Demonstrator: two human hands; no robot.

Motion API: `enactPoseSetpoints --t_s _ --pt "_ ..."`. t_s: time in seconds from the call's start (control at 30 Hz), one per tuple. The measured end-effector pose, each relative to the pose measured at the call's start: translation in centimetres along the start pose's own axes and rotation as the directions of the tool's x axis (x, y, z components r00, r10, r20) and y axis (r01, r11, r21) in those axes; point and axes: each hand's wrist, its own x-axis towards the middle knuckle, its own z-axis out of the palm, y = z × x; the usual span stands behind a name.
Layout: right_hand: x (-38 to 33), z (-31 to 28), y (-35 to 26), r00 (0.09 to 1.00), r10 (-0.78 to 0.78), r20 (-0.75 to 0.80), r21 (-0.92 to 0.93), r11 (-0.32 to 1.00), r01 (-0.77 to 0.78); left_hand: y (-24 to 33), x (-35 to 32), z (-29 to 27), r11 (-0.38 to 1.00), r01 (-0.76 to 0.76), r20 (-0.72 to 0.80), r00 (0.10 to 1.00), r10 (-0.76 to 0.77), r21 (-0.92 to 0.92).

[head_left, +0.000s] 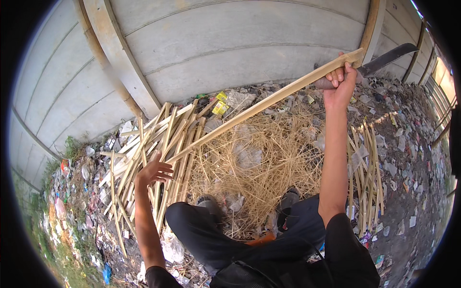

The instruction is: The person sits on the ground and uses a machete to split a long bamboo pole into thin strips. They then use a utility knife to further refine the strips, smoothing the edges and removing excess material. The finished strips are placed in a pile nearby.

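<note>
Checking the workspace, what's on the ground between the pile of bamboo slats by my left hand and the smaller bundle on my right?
In the head view, a heap of thin straw-like shavings lies between the slat pile and the smaller bundle.

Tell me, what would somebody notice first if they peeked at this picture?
First, the long bamboo strip slanting across the middle, gripped near its top end by the right hand, which also clutches a big dark knife pointing right. Below it lies a pale heap of thin shavings by the person's knees. The left hand reaches to the strip's lower end, over a pile of split bamboo sticks on the left.
</note>
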Motion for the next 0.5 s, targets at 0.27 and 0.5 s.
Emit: enactPoseSetpoints --t_s 0.27,0.5 --pt "2.0 4.6 0.7 0.986 0.048 0.16 -0.278 0.96 -0.002 17.0 -6.5 8.5 0.59 -0.694 -0.045 0.631 0.774 0.414" --pt "2.0 12.7 1.4 0.899 0.156 0.41 -0.242 0.969 -0.058 27.6 -6.3 18.1 0.242 -0.858 0.039 0.29 0.956 0.454"
